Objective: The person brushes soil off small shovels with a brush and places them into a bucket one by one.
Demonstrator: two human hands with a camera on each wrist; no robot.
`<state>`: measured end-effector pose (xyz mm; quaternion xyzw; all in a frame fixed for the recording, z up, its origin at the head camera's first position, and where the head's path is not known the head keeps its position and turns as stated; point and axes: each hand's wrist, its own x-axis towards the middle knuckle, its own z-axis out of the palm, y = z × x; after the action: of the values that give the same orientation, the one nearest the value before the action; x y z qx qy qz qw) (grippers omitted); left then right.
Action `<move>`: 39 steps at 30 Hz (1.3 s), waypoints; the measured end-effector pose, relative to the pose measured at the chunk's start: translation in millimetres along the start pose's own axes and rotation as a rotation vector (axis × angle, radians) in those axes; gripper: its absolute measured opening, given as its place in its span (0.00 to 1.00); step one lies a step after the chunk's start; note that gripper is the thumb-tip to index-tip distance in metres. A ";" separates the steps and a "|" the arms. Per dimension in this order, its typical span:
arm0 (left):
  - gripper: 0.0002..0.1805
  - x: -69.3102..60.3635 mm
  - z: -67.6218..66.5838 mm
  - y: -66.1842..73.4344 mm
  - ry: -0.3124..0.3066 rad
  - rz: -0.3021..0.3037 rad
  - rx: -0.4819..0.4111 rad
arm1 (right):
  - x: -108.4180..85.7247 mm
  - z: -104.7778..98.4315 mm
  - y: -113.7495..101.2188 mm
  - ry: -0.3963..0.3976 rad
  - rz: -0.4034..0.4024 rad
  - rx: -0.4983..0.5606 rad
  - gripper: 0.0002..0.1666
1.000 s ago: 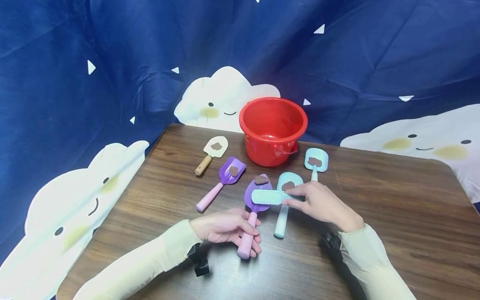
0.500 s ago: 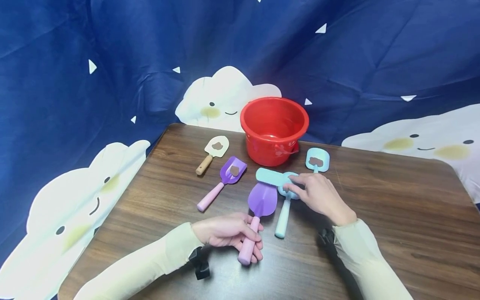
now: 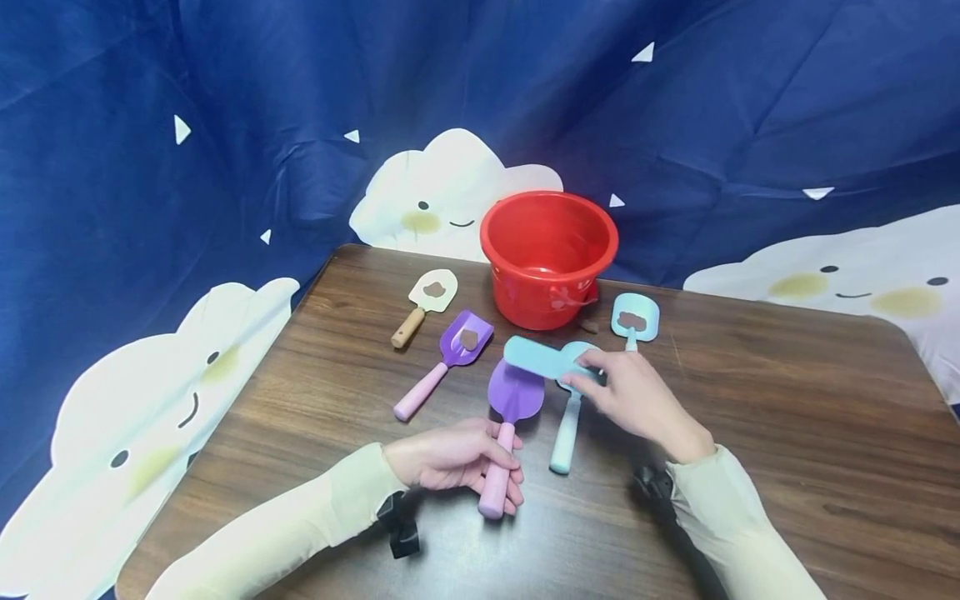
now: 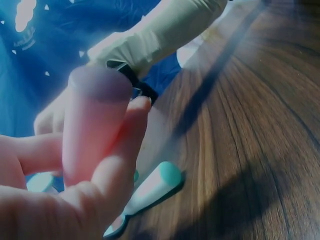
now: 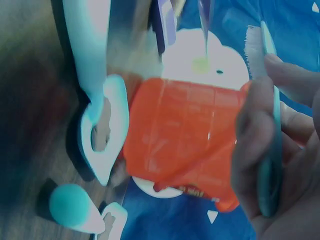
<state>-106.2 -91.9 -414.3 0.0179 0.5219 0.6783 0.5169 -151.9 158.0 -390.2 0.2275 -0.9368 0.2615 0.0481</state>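
My left hand (image 3: 453, 457) grips the pink handle (image 3: 497, 479) of a toy shovel with a purple blade (image 3: 516, 393). No brown piece shows on that blade. My right hand (image 3: 641, 402) pinches a teal brush (image 3: 534, 357), which hangs over the blade's far edge. White bristles (image 5: 254, 52) line one side of the brush in the right wrist view. Beneath the right hand lies a light-blue shovel (image 3: 565, 442), its blade partly hidden. A small brown piece (image 3: 589, 327) lies on the table beside the red bucket (image 3: 528, 302).
Left of the bucket lie a cream shovel (image 3: 442, 282) with a wooden handle and a purple scoop (image 3: 454, 346), each bearing a brown piece. Another light-blue shovel (image 3: 645, 304) with a brown piece lies to the right. A blue cloud-printed cloth (image 3: 247, 100) hangs behind the table (image 3: 787, 417).
The brown piece on the purple blade has left it; one now lies near the bucket. The brush moved up over the blade's far edge, then slightly back left.
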 end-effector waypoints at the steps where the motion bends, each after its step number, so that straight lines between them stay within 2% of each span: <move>1: 0.13 0.3 0.6 0.3 0.005 0.001 -0.004 | -1.4 1.5 -2.6 -0.030 -0.013 -0.007 0.10; 5: 0.14 1.6 2.9 1.0 0.019 -0.003 -0.024 | -6.1 8.5 -11.4 -0.142 -0.032 -0.036 0.11; 9: 0.13 2.0 4.4 -0.6 0.019 -0.018 -0.042 | -9.6 13.0 -17.8 -0.185 -0.022 -0.075 0.13; 15: 0.13 1.3 5.7 -2.3 0.000 -0.048 -0.056 | -10.5 14.2 -19.1 -0.100 0.007 -0.156 0.13; 20: 0.13 0.3 6.1 -1.6 0.024 -0.026 -0.041 | -9.7 13.7 -12.5 0.003 0.041 -0.199 0.13; 23: 0.12 -0.2 6.1 -0.7 0.027 -0.026 -0.040 | -8.9 11.9 -8.0 0.055 0.090 -0.210 0.13; 28: 0.12 1.1 5.5 0.1 0.005 -0.038 -0.051 | -6.7 12.2 -4.1 0.083 0.145 -0.215 0.14; 32: 0.12 3.3 5.1 -0.8 0.002 -0.021 -0.048 | -7.5 15.8 -6.4 0.051 0.100 -0.172 0.14; 39: 0.12 4.0 4.1 0.9 0.027 0.010 -0.037 | -14.0 20.9 -14.6 -0.116 -0.084 -0.074 0.12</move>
<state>-106.3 -86.0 -413.9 0.0018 0.5162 0.6904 0.5068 -132.2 141.9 -404.3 0.2794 -0.9367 0.2108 0.0129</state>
